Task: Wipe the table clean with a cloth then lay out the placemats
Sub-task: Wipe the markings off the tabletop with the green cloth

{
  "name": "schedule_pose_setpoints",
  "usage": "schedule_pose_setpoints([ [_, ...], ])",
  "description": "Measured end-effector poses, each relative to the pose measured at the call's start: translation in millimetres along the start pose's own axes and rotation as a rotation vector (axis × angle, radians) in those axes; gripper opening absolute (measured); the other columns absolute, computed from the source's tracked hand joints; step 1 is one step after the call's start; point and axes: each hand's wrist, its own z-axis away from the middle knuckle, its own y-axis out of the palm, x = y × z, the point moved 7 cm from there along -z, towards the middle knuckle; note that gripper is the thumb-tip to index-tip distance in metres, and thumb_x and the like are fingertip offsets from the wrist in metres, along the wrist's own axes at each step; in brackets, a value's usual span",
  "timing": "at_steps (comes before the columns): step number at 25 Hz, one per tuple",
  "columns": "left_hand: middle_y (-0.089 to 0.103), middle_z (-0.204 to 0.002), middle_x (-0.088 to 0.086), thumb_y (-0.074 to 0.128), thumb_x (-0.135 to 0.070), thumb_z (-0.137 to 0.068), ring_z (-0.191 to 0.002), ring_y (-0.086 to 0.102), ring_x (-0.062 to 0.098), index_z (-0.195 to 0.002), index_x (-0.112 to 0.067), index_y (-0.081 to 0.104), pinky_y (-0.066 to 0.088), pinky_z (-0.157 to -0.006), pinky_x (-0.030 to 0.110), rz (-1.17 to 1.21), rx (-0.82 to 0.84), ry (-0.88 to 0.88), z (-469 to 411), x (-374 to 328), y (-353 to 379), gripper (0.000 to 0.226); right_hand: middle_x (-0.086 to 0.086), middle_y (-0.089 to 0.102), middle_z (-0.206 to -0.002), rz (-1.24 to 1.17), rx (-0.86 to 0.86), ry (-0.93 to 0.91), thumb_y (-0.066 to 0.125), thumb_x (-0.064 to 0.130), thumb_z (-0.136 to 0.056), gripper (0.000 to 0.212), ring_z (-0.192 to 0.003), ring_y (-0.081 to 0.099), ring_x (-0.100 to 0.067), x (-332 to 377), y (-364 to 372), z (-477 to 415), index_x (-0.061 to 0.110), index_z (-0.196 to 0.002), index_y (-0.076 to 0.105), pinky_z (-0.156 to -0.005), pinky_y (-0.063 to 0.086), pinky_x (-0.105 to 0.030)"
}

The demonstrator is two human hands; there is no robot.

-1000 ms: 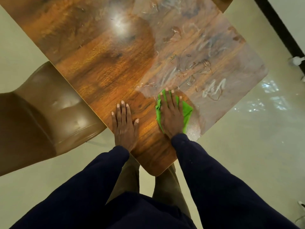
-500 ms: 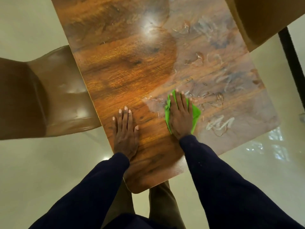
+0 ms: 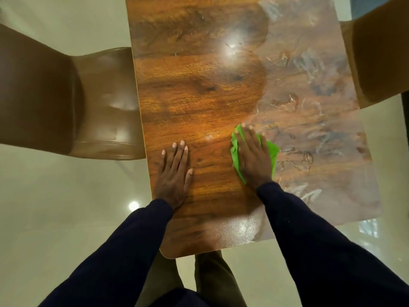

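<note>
In the head view, the left hand lies flat, fingers straight and holding nothing, on the near left part of the wooden table. Just to its right, the right hand presses a green cloth down with straight fingers, at the edge of the wet, smeared right side. A brown chair stands left of the table, another chair at far right.

1. Table: open wood runs forward to the far end.
2. Brown chair crowds the left edge; tan chair crowds the right edge farther up.
3. Left hand lies flat on the wood, barring the way left of the right hand.
</note>
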Motion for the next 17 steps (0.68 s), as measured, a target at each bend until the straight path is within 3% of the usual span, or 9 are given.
schedule_pose_setpoints([
  [3,0.008,-0.178,0.011,0.029,-0.036,-0.113,-0.166,0.004,0.028,-0.168,-0.004,0.017,0.013,-0.133,0.055,-0.017,0.004,0.011,1.1,0.8,1.3,0.064,-0.008,0.019,-0.176,-0.001,-0.047,0.095,0.026,0.029,-0.113,0.053,-0.163,0.013,-0.028,34.8,2.7,-47.0,0.017,-0.165,0.031,-0.129,0.014,-0.057],
  [7,0.008,-0.178,0.010,0.033,-0.035,-0.113,-0.166,0.002,0.026,-0.169,-0.006,0.016,0.007,-0.134,0.052,-0.001,0.001,0.009,0.8,-0.5,-0.5,0.065,-0.011,0.016,-0.176,0.009,0.026,-0.143,0.025,0.031,-0.112,0.056,-0.163,0.010,-0.031,95.1,18.8,-18.8,0.015,-0.166,0.028,-0.129,0.013,-0.059],
  [11,0.009,-0.178,0.010,0.034,-0.033,-0.113,-0.166,0.002,0.025,-0.168,-0.006,0.017,0.009,-0.134,0.053,0.037,-0.016,0.010,0.3,-1.3,-2.8,0.065,-0.012,0.015,-0.176,-0.003,0.098,-0.322,0.043,0.036,-0.109,0.062,-0.163,0.012,-0.031,70.1,24.0,81.3,0.015,-0.166,0.028,-0.129,0.016,-0.060],
  [14,0.009,-0.178,0.011,0.034,-0.033,-0.113,-0.166,0.003,0.027,-0.168,-0.005,0.017,0.012,-0.133,0.055,0.033,-0.029,0.018,1.5,0.4,-1.0,0.064,-0.013,0.024,-0.174,-0.017,0.074,-0.197,0.041,0.033,-0.107,0.060,-0.162,0.018,-0.032,11.8,13.6,92.9,0.016,-0.164,0.032,-0.125,0.023,-0.064],
  [17,0.011,-0.178,0.012,0.034,-0.032,-0.113,-0.166,0.004,0.028,-0.168,-0.004,0.018,0.012,-0.133,0.055,0.037,-0.051,0.026,2.4,0.4,-2.4,0.063,-0.011,0.024,-0.174,-0.025,-0.045,0.123,0.026,0.030,-0.111,0.055,-0.162,0.018,-0.030,-4.1,-2.1,35.8,0.016,-0.164,0.034,-0.128,0.019,-0.060],
])
